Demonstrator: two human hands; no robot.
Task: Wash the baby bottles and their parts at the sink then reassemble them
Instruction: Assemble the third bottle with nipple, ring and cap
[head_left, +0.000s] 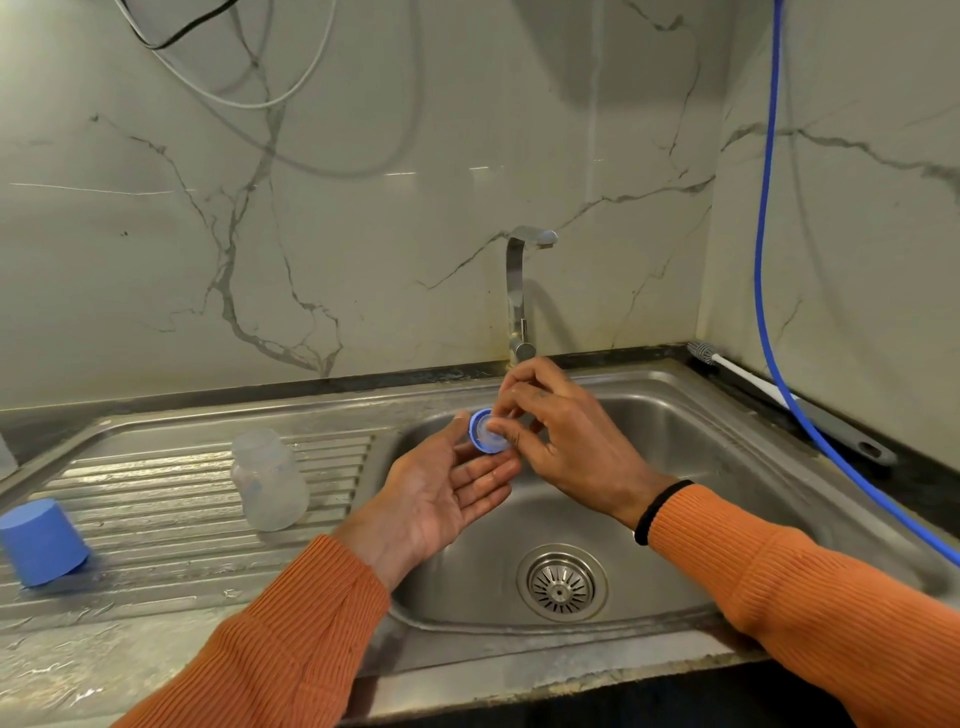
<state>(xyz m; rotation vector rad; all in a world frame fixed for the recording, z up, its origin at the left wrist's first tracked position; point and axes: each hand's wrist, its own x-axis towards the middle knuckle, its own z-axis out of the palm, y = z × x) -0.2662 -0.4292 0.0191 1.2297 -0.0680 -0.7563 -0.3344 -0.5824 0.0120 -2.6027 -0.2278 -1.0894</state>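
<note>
Bottle (269, 478) inverted on steel drainboard (171, 499); marble-look wall (363, 208) behind.

A stainless-steel sink unit with a ribbed draining board (171, 483) is set into a mottled stone desk (78, 675). On the board, well left of the fingers (488, 475), a clear plastic baby bottle (270, 480) stands mouth down; farther left sits an upturned blue plastic cap (44, 540). Right of the fingers, a grey-handled bottle brush (810, 410) lies on the dark desk edge by the wall.
</note>
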